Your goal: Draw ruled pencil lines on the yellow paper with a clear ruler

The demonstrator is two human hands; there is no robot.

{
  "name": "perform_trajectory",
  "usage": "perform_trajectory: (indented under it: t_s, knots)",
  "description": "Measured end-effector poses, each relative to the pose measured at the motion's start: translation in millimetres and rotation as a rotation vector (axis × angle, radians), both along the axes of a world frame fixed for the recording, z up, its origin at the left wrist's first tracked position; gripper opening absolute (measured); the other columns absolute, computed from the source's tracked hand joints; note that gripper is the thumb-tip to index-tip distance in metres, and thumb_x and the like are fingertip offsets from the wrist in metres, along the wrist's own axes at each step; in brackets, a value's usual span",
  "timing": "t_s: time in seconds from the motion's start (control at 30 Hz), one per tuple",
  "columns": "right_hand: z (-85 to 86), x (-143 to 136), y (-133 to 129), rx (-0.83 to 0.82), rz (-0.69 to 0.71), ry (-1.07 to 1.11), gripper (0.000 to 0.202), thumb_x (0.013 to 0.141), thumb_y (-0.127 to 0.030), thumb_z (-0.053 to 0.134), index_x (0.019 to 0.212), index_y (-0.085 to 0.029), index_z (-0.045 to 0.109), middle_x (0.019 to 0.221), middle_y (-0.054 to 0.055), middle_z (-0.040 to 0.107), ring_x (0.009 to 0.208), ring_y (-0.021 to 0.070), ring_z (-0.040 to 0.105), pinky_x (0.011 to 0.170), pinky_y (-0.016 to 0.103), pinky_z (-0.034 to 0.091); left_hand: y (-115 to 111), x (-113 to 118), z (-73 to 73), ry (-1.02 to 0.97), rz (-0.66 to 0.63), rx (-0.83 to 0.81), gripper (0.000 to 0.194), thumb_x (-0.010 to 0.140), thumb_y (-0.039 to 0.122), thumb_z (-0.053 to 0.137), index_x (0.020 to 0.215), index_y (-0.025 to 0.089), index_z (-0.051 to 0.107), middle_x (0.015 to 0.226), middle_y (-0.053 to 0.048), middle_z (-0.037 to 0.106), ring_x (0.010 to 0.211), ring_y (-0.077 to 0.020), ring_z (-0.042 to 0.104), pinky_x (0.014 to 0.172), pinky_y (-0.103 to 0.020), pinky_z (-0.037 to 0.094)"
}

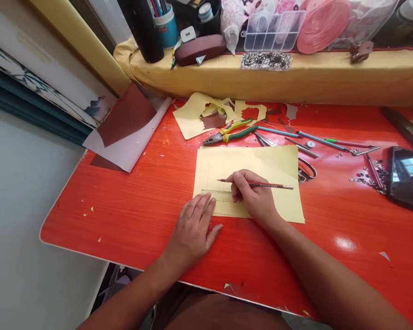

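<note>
Yellow paper sheets [278, 160] lie stacked on the red table in front of me. A clear ruler [222, 196] rests across their lower left part. My left hand [194, 224] lies flat, its fingertips on the ruler's left end and the paper's edge. Over the middle of the paper, my right hand [253, 195] is closed round a dark red pencil [273, 185], held nearly level with its tip to the left. The ruler's right end is hidden under that hand. Faint pencil lines show on the upper left of the top sheet.
Behind the paper lie pliers [230, 133], cut yellow scraps [189, 119] and several pens [278, 131]. To the right are a phone [408, 176] and small metal snaps [368, 176]. Brown sheet material [127, 114] lies at the left. A cloth-covered ledge [199, 80] bounds the back.
</note>
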State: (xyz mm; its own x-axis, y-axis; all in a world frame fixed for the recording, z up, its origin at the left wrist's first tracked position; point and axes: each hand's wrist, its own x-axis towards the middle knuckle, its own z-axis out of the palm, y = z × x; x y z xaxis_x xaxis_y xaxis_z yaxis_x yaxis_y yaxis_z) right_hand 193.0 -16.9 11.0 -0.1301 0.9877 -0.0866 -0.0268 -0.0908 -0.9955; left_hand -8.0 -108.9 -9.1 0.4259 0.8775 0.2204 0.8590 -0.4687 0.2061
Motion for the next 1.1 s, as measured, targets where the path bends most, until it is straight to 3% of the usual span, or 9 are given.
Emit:
perform_trajectory:
  t_s: [0.3,0.57,0.8,1.1]
  knots:
    - [1.0,-11.3,-9.8,0.058,0.223,-0.076,0.038,0.107,-0.053,0.062,0.093,-0.02,0.075,0.07,0.001,0.068,0.057,0.0135,0.059,0.057,0.028,0.049,-0.7,0.3,-1.7,-0.016,0.016,-0.004,0.058,0.108,0.038,0.057,0.159,0.009,0.051,0.158,-0.021,0.06,0.147,-0.0368,0.054,0.119,-0.053,0.045]
    - [8.5,-20.8,-5.6,0.01,0.214,-0.168,0.041,0.107,-0.054,0.059,0.088,-0.021,0.072,0.066,0.0,0.064,0.056,0.0151,0.059,0.058,0.029,0.05,-0.6,0.7,-1.8,-0.038,0.021,0.001,0.055,0.109,0.037,0.055,0.157,0.01,0.053,0.157,-0.02,0.061,0.148,-0.0362,0.054,0.12,-0.052,0.044]
    - [5.1,-26.7,-4.7,-0.016,0.207,-0.197,0.042,0.108,-0.056,0.059,0.084,-0.022,0.068,0.062,-0.001,0.061,0.057,0.0159,0.058,0.06,0.03,0.05,0.2,0.4,-0.8,-0.047,0.022,0.021,0.056,0.107,0.037,0.057,0.156,0.009,0.055,0.155,-0.02,0.062,0.147,-0.035,0.054,0.122,-0.05,0.043]
    - [9.1,-40.8,-0.2,0.003,0.186,-0.151,0.044,0.107,-0.059,0.06,0.084,-0.022,0.069,0.062,-0.001,0.062,0.056,0.0165,0.058,0.063,0.032,0.053,0.6,0.5,-0.9,-0.058,0.031,0.028,0.053,0.111,0.039,0.051,0.152,0.007,0.059,0.154,-0.018,0.064,0.145,-0.0337,0.055,0.121,-0.048,0.042]
